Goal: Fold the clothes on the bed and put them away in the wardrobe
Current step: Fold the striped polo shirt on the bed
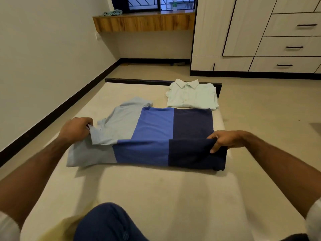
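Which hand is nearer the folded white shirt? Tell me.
Right. The right hand grips the dark end of the striped shirt, just below and right of the white shirt. The left hand holds the pale end, far off to its left.

1. Striped shirt (152,136): soft matt knit cloth in pale blue, mid blue and navy blocks, faintly heathered.
2. Folded shirt (192,97): thin, smooth woven cloth, pale mint, matt, small glossy buttons.
3. Bed (156,192): matt beige cloth cover, slightly fuzzy, lightly creased.
4. Wardrobe (260,35): smooth pale wood-grain laminate, low sheen; dark matt handles, material unclear.
5. Window ledge (144,22): warm brown wood grain, satin finish.
6. Floor (260,105): smooth beige tile, dull sheen.
7. Wall (43,49): flat matt paint; dark glossy skirting.
8. Trouser knee (107,223): dark blue denim-like cloth, matt.
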A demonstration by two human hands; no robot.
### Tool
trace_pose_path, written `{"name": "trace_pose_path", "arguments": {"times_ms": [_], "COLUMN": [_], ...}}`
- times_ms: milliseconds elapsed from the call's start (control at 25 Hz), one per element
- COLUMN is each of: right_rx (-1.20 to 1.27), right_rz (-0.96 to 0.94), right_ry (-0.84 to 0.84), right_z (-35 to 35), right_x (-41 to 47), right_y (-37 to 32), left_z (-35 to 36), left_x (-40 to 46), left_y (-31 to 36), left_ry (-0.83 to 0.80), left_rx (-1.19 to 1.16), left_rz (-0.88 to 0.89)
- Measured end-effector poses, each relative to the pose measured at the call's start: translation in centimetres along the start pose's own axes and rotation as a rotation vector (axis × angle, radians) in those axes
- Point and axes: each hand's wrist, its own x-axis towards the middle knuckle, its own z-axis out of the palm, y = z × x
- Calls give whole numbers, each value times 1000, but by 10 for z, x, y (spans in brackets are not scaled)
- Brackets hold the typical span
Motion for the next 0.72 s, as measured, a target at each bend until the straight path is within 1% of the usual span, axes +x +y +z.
{"name": "trace_pose_path", "arguments": {"times_ms": [80,160,200,240,280,360,440,520,600,640,720], "right_rx": [90,214,265,282,281,318,342,295,280,310,357], "right_rz": [11,34,52,65,76,89,94,123,144,146,137], "right_ry": [257,538,605,619,602,585,578,570,579,592,600], "right_z": [-16,-16,-12,-5,3,9,8,6,8,11,21], "right_x": [21,41,50,55,55,58,59,62,64,62,55], "right_y": [2,7,11,13,14,21,24,29,37,40,46], "left_z": [8,24,36,50,64,94,118,136,142,140,129], "left_x": [33,55,61,62,59,51,39,29,22,19,10], "left_y": [13,23,28,31,35,45,58,78,104,122,165], "left_ry": [73,156,159,141,116,98,91,66,61,61,-33], "left_rx": [19,29,17,-12,-45,-85,-65,-65,-30,-16,-65], "left_rz": [-54,-154,-209,-241,-235,-119,66,219,378,462,617]}}
